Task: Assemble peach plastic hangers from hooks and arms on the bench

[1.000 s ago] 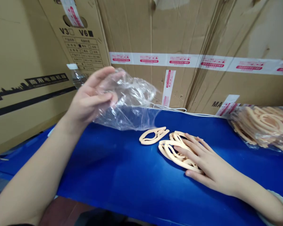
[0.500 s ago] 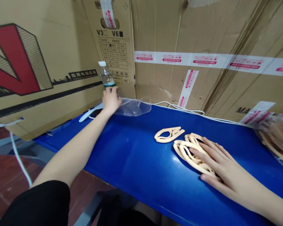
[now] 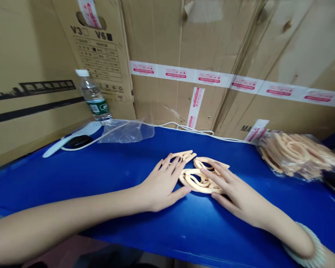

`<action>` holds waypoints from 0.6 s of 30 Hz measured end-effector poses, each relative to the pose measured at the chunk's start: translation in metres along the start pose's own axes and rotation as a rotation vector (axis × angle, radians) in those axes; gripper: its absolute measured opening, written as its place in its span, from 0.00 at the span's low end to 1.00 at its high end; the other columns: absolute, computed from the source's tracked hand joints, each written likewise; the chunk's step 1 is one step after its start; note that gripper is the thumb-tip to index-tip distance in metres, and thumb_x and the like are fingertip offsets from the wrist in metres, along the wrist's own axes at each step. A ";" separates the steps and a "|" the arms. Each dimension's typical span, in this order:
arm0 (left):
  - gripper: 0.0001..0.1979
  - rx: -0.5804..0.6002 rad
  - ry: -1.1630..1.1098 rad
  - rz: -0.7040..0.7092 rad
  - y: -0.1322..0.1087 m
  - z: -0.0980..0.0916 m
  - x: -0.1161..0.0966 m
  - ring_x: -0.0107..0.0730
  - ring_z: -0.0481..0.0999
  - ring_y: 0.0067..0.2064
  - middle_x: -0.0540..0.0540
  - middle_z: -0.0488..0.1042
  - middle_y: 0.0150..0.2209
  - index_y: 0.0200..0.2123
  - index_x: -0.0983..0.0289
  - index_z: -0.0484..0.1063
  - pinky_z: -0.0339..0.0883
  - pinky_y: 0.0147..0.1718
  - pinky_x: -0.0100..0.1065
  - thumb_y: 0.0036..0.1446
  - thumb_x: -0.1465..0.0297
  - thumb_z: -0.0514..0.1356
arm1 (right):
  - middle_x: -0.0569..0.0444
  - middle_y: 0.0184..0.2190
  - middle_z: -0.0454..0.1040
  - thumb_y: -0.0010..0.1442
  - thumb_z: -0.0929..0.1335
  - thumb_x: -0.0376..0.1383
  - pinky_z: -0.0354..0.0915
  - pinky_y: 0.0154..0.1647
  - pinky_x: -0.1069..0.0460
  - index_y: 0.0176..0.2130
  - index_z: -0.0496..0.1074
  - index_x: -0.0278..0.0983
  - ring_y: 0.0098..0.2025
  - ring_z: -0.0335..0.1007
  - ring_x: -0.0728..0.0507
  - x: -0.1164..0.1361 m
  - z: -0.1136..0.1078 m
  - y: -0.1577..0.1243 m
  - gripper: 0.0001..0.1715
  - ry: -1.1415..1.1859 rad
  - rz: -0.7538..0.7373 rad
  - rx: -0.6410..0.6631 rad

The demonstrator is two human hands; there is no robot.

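Several peach-coloured folding hangers, folded into leaf shapes, lie on the blue table [image 3: 106, 167]. My left hand [image 3: 163, 184] lies with fingers spread, its fingertips over a single folding hanger [image 3: 185, 154] at the left and partly hiding it. The thumb reaches toward the near edge of the pile. On the right side of the overlapping folding hangers [image 3: 195, 182], my right hand [image 3: 234, 190] rests with its fingers apart. Its fingers cover part of the pile, and neither hand is closed around a hanger.
A water bottle [image 3: 96, 100] stands at the back left, beside a crumpled clear plastic bag [image 3: 128, 132] and a light-blue handled item [image 3: 69, 137]. A white cable [image 3: 195, 130] runs along the cardboard [image 3: 162, 100]. Bagged hangers [image 3: 298, 152] lie at the right.
My left hand has left the bottle and come over to the single hanger. The bottle now stands uncovered. My right hand stays on the pile, and the view has turned right.
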State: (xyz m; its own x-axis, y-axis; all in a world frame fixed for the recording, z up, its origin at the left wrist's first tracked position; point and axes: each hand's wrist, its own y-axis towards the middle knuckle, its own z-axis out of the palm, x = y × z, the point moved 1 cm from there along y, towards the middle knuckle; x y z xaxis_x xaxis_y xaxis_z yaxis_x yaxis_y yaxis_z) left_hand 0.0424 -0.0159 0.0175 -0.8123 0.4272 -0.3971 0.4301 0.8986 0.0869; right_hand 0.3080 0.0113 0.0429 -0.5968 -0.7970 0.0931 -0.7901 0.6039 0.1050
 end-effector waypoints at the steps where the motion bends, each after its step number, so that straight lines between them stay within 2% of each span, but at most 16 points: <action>1: 0.43 0.003 0.009 0.008 0.003 0.006 0.002 0.61 0.37 0.75 0.62 0.44 0.75 0.75 0.60 0.39 0.40 0.69 0.62 0.66 0.47 0.50 | 0.47 0.75 0.43 0.73 0.60 0.40 0.56 0.70 0.34 0.74 0.46 0.45 0.75 0.40 0.34 0.000 0.001 0.001 0.36 0.015 -0.011 0.006; 3: 0.44 0.000 0.023 0.036 0.012 0.012 0.008 0.62 0.34 0.75 0.62 0.41 0.75 0.75 0.61 0.39 0.37 0.69 0.63 0.65 0.45 0.50 | 0.46 0.75 0.43 0.73 0.60 0.40 0.53 0.71 0.35 0.74 0.47 0.44 0.76 0.38 0.34 -0.003 0.006 0.005 0.35 0.031 -0.035 -0.009; 6: 0.45 0.010 0.014 0.090 0.033 0.013 0.022 0.64 0.34 0.75 0.62 0.43 0.75 0.74 0.60 0.44 0.37 0.69 0.64 0.63 0.44 0.52 | 0.46 0.75 0.44 0.72 0.61 0.41 0.52 0.71 0.34 0.74 0.48 0.43 0.75 0.39 0.34 -0.014 0.015 0.015 0.36 0.033 -0.079 -0.056; 11: 0.43 0.009 0.000 0.222 0.087 -0.001 0.056 0.60 0.38 0.75 0.61 0.47 0.75 0.73 0.58 0.47 0.41 0.69 0.60 0.61 0.48 0.58 | 0.42 0.74 0.48 0.72 0.60 0.44 0.48 0.72 0.34 0.73 0.52 0.40 0.75 0.41 0.34 -0.053 0.022 0.054 0.35 0.024 -0.093 -0.086; 14: 0.42 0.030 0.017 0.280 0.125 -0.017 0.078 0.58 0.46 0.74 0.64 0.52 0.73 0.71 0.59 0.51 0.45 0.68 0.58 0.60 0.50 0.60 | 0.39 0.73 0.49 0.73 0.59 0.46 0.47 0.71 0.34 0.73 0.52 0.37 0.74 0.42 0.32 -0.079 0.021 0.083 0.36 -0.014 -0.061 -0.057; 18: 0.46 -0.048 0.049 0.282 0.159 -0.033 0.089 0.58 0.57 0.71 0.72 0.56 0.70 0.70 0.68 0.51 0.52 0.66 0.54 0.55 0.56 0.65 | 0.40 0.72 0.52 0.73 0.59 0.49 0.50 0.68 0.30 0.73 0.50 0.43 0.73 0.45 0.29 -0.098 0.018 0.111 0.35 -0.137 0.023 -0.074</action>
State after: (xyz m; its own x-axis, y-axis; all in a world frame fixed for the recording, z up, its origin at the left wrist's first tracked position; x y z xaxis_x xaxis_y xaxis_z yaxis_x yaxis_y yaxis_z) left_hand 0.0254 0.1689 0.0264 -0.6819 0.6642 -0.3064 0.6235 0.7468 0.2313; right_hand 0.2762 0.1568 0.0274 -0.6320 -0.7739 -0.0391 -0.7667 0.6171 0.1772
